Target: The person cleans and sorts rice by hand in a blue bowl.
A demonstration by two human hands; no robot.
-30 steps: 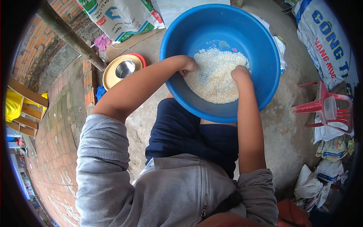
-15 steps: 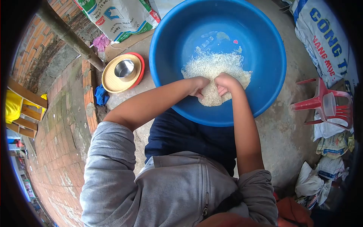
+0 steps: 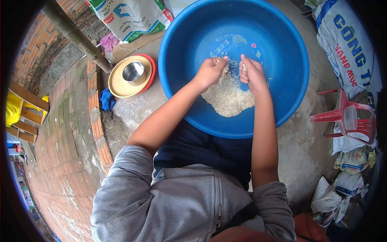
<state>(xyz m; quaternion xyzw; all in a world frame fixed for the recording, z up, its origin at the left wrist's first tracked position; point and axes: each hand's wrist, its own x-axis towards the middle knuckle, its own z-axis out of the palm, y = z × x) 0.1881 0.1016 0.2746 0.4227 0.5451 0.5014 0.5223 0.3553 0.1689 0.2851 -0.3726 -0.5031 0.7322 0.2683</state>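
A pile of pale rice grains [image 3: 229, 101] lies in the near half of a wide blue plastic tub [image 3: 278, 80]. Over the far edge of the pile is my left hand [image 3: 210, 72], its fingers curled in with grains showing along them. My right hand [image 3: 253, 74] is a short way to the right, also closed, with some rice visible between thumb and fingers. Loose grains lie between the two hands, and the undersides of both hands are hidden.
Left of the tub, a steel bowl [image 3: 134, 72] sits on a tan round tray [image 3: 117, 84] above a red one. A printed sack [image 3: 137, 24] stands behind. To the right are a red plastic stool [image 3: 340, 109] and a large white sack [image 3: 346, 44].
Both hands have moved away from me, out of the middle of the pile to its far side, now curled around rice. The pile has drawn in at its far edge.
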